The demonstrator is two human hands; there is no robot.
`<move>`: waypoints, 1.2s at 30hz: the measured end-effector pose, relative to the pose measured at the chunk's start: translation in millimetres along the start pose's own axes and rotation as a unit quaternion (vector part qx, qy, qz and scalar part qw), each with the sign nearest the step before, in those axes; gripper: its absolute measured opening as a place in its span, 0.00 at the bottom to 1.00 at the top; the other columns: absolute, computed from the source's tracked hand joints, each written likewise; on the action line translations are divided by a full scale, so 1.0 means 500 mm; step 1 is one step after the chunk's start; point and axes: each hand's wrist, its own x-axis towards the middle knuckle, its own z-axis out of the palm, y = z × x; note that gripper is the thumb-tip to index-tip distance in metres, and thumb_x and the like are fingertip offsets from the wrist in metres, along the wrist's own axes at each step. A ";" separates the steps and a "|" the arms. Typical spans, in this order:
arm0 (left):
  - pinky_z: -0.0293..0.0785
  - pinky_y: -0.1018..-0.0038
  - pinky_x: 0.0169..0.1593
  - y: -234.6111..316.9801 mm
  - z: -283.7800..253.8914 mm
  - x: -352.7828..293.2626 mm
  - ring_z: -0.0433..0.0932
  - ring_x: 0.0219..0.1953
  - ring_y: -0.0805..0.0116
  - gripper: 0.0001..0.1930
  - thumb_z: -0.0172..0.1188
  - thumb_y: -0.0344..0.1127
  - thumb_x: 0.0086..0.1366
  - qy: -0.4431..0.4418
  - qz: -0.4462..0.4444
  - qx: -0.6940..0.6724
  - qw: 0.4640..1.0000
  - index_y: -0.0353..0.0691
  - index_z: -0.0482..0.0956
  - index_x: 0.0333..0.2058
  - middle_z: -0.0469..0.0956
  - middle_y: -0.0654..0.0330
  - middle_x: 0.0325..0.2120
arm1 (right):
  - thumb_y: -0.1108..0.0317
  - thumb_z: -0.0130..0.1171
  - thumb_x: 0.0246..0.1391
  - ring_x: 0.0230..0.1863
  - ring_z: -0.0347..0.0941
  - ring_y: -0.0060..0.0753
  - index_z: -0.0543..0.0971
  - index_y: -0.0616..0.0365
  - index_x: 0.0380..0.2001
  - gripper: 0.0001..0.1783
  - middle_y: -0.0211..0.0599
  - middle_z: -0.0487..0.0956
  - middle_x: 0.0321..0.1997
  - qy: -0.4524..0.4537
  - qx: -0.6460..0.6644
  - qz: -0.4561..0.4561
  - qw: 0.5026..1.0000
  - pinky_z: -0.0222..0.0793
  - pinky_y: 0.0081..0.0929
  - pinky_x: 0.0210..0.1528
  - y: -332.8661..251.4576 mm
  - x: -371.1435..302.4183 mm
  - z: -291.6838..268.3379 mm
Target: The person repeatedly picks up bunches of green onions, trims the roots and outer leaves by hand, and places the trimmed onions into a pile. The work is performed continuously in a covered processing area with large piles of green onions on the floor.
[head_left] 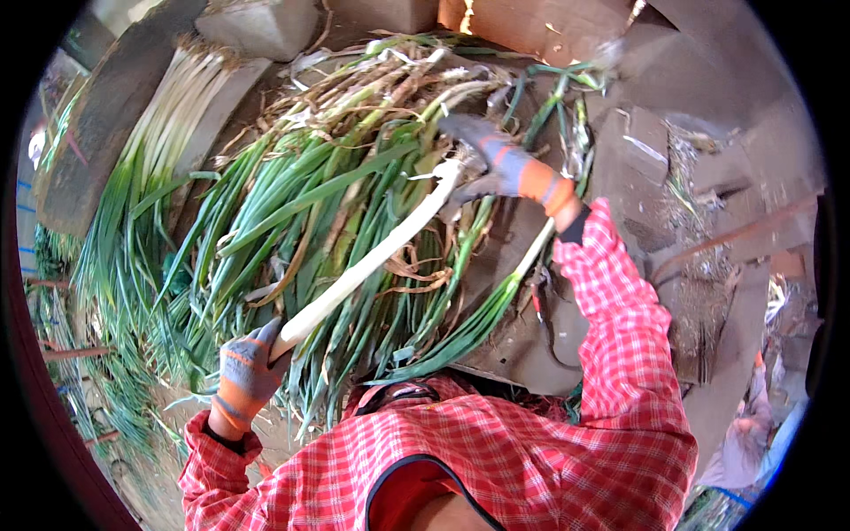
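A long green onion (pixel 372 257) with a thick white stalk slants across the middle of the pile. My left hand (pixel 246 376), in a grey and orange glove, is closed round its lower end. The upper, root end lies by my right hand (pixel 509 168), gloved alike and blurred by motion. Its fingers and thumb look spread on either side of that end; whether they touch it I cannot tell. Under the stalk lies a heap of untrimmed green onions (pixel 310 177), green leaves toward me, with brown dry skins among them.
At the far left, a bundle of clean white-stalked green onions (pixel 181 115) lies beside a curved board (pixel 106 133). A few loose green onions (pixel 509 296) lie right of the heap. Scraps (pixel 691 177) and a thin rod (pixel 735 234) are at the right. Another person's clothing (pixel 744 438) shows at lower right.
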 end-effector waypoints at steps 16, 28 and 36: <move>0.71 0.72 0.26 0.061 0.055 0.003 0.76 0.20 0.68 0.17 0.65 0.28 0.51 -0.143 -0.109 -0.296 0.938 0.35 0.77 0.42 0.78 0.57 0.22 | 0.53 0.61 0.49 0.35 0.78 0.51 0.80 0.61 0.33 0.19 0.51 0.81 0.34 0.375 0.229 0.529 0.726 0.72 0.38 0.36 0.448 -0.331 -0.084; 0.72 0.76 0.26 0.145 0.149 0.156 0.77 0.22 0.70 0.16 0.61 0.30 0.58 -0.192 -0.174 -0.594 0.762 0.32 0.72 0.44 0.78 0.59 0.25 | 0.53 0.69 0.39 0.44 0.78 0.52 0.83 0.57 0.36 0.23 0.49 0.81 0.40 0.137 -0.042 0.757 0.638 0.73 0.42 0.45 0.200 -0.408 0.285; 0.76 0.77 0.43 0.262 0.300 0.374 0.79 0.37 0.71 0.20 0.64 0.34 0.58 -0.264 -0.106 -0.696 0.660 0.34 0.74 0.48 0.79 0.61 0.37 | 0.68 0.69 0.41 0.27 0.75 0.30 0.81 0.65 0.32 0.14 0.34 0.81 0.28 0.399 0.205 0.529 0.721 0.70 0.29 0.31 0.169 -0.336 0.176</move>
